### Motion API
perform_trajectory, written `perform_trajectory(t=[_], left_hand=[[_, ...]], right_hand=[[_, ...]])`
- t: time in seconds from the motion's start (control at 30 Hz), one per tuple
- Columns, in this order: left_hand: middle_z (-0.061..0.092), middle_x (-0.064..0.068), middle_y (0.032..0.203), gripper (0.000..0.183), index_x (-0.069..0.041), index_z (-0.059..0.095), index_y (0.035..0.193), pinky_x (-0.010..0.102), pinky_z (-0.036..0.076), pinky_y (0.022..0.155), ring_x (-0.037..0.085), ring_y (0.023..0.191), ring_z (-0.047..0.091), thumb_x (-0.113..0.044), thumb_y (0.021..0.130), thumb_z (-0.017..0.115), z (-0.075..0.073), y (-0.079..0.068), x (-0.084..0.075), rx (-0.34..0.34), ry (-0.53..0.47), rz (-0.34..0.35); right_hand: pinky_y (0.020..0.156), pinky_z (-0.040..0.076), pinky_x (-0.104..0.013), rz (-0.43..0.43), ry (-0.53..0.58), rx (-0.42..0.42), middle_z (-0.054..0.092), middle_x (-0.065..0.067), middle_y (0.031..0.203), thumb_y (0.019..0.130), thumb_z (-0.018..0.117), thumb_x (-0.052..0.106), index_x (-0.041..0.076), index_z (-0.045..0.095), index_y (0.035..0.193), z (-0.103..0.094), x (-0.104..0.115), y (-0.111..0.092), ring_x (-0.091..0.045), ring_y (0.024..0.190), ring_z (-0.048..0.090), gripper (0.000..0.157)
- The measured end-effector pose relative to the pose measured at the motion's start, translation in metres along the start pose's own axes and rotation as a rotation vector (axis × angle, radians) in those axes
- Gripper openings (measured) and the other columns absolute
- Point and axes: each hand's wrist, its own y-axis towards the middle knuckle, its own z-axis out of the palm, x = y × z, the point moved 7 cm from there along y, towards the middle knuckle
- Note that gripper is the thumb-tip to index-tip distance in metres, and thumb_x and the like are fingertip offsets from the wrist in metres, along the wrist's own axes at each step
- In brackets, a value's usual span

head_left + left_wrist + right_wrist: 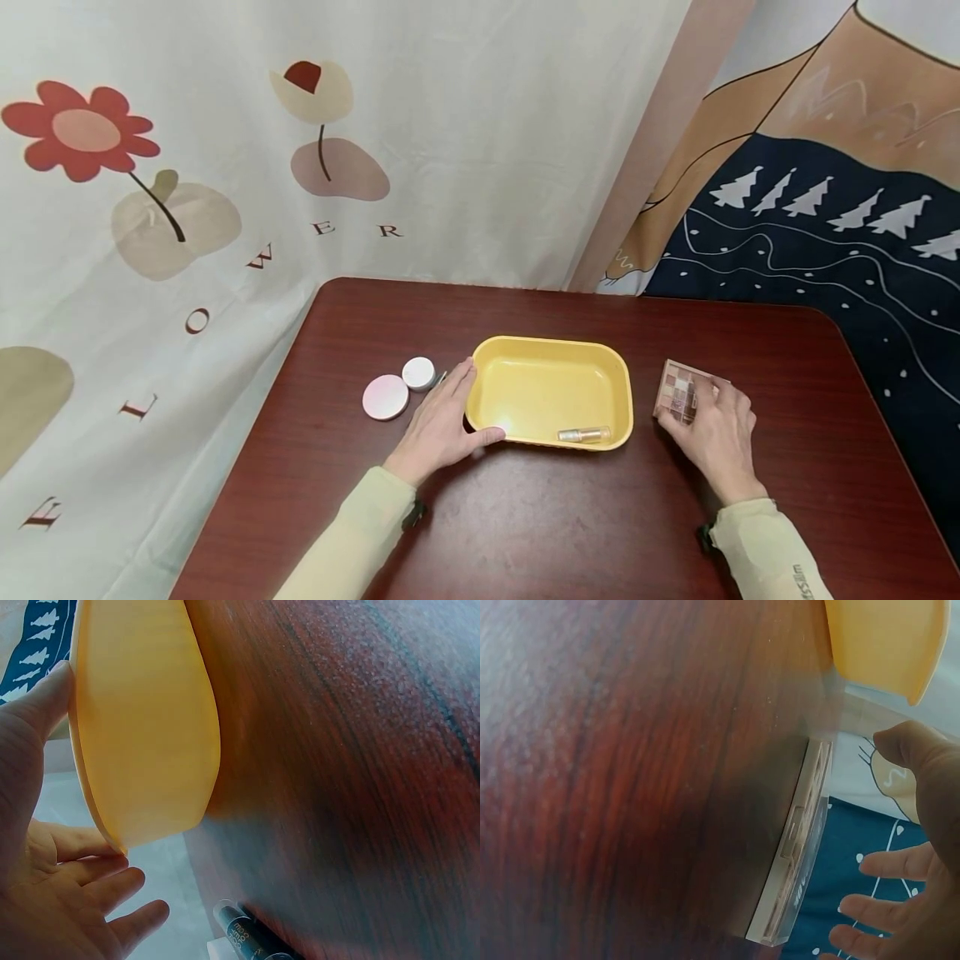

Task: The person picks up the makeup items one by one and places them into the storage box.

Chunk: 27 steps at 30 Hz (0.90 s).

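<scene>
A yellow plastic tray stands on the table, and a lipstick-like tube with a clear cap lies inside along its near side. My left hand rests at the tray's near left corner, thumb on the near rim and fairly straight fingers along the left side. In the left wrist view, fingertips touch the rim of the tray. To the right lies a square eyeshadow palette with a checkered lid. My right hand hovers over it with spread fingers; the right wrist view shows them apart from the palette.
Left of the tray sit a pink round compact and a smaller white round jar. A dark lettered tube lies beside them, mostly hidden by my left hand in the head view. Curtains hang behind the dark red table.
</scene>
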Motion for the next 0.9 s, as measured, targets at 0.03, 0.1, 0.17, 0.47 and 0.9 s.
perform_trajectory(t=[0.03, 0.1, 0.17, 0.47, 0.9], left_hand=[[0.031, 0.012, 0.168, 0.108, 0.0, 0.035, 0.159, 0.048, 0.029, 0.124, 0.029, 0.154, 0.031, -0.061, 0.082, 0.079, 0.0, 0.0, 0.0, 0.0, 0.0, 0.001], [0.031, 0.012, 0.168, 0.108, 0.001, 0.035, 0.159, 0.048, 0.029, 0.124, 0.029, 0.154, 0.031, -0.061, 0.082, 0.079, 0.0, 0.0, 0.0, -0.001, -0.002, 0.003], [0.031, 0.013, 0.168, 0.108, 0.001, 0.035, 0.159, 0.049, 0.029, 0.124, 0.029, 0.154, 0.031, -0.061, 0.082, 0.079, 0.0, 0.0, 0.0, 0.0, -0.004, 0.003], [0.031, 0.012, 0.168, 0.108, 0.001, 0.036, 0.159, 0.049, 0.029, 0.124, 0.029, 0.154, 0.031, -0.061, 0.082, 0.08, -0.001, -0.001, 0.0, 0.001, -0.011, 0.0], [0.031, 0.012, 0.168, 0.108, 0.001, 0.035, 0.159, 0.049, 0.029, 0.124, 0.03, 0.154, 0.032, -0.061, 0.082, 0.079, -0.001, -0.001, -0.001, -0.004, -0.006, 0.005]], right_hand=[[0.093, 0.032, -0.071, 0.006, -0.004, 0.004, 0.043, -0.038, 0.133, 0.082, 0.079, 0.033, -0.01, 0.052, 0.132, 0.001, -0.001, 0.0, -0.059, 0.123, 0.036, 0.072], [0.094, 0.031, -0.073, 0.019, -0.011, 0.013, 0.042, -0.04, 0.134, 0.081, 0.078, 0.034, -0.012, 0.051, 0.132, 0.002, -0.002, 0.001, -0.06, 0.124, 0.036, 0.074], [0.095, 0.031, -0.074, 0.041, -0.019, 0.025, 0.041, -0.042, 0.135, 0.081, 0.079, 0.035, -0.014, 0.05, 0.133, 0.004, -0.004, 0.001, -0.062, 0.124, 0.035, 0.076], [0.096, 0.035, -0.076, 0.18, -0.049, 0.122, 0.032, -0.048, 0.139, 0.083, 0.082, 0.04, -0.018, 0.036, 0.146, 0.013, -0.011, 0.001, -0.065, 0.122, 0.035, 0.097], [0.086, 0.041, -0.074, 0.222, -0.077, 0.126, 0.031, -0.053, 0.137, 0.079, 0.083, 0.049, -0.028, 0.031, 0.143, 0.021, -0.01, 0.005, -0.067, 0.105, 0.042, 0.112]])
